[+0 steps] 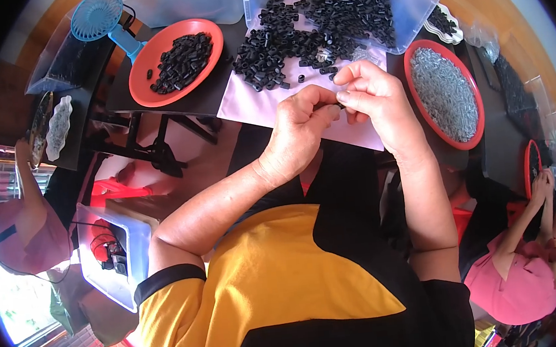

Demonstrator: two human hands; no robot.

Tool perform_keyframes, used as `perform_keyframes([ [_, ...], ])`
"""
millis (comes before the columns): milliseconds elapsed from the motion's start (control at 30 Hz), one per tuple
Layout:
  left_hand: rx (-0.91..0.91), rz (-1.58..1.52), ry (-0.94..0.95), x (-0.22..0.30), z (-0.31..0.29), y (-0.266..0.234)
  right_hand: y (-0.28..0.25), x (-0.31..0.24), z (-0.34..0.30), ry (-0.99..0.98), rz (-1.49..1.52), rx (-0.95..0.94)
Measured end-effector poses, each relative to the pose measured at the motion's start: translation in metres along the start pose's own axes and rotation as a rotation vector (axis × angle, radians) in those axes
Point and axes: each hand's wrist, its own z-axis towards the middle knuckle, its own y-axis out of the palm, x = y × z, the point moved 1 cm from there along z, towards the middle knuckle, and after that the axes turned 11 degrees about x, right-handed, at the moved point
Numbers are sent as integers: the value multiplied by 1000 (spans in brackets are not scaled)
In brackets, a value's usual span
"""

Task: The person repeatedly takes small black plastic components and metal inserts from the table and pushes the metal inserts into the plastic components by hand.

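Observation:
Over the near edge of the pink cloth (235, 101), both of my hands meet fingertip to fingertip. My left hand (294, 129) is closed in a pinch on a small dark piece (339, 105), which is mostly covered by the fingers. My right hand (381, 102) is curled, thumb and fingertips pressed together against the left fingertips; what it grips is hidden. Just beyond the hands, many small black cylindrical parts (280, 48) lie heaped on the cloth and spill from a clear plastic bin (403, 20) tipped toward me.
An orange-red plate (217, 46) of black parts stands left, beside a blue fan (97, 16). On the right, a red plate (409, 73) holds small clear pieces. A white dish (454, 32) stands behind it. Other people sit at left (29, 235) and right (516, 285).

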Motion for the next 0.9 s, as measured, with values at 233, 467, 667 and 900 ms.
perform_keyframes([
  [233,114,-371,-324,3,1,2,7,12,-9,-518,-231,240],
  [467,105,-571,-384,5,3,10,12,22,-15,-972,-492,334],
  [667,-24,-462,-358,11,12,3,7,11,-17,-864,-413,300],
  [900,48,-181,-191,-6,12,-11,-7,6,25,-811,-692,254],
])
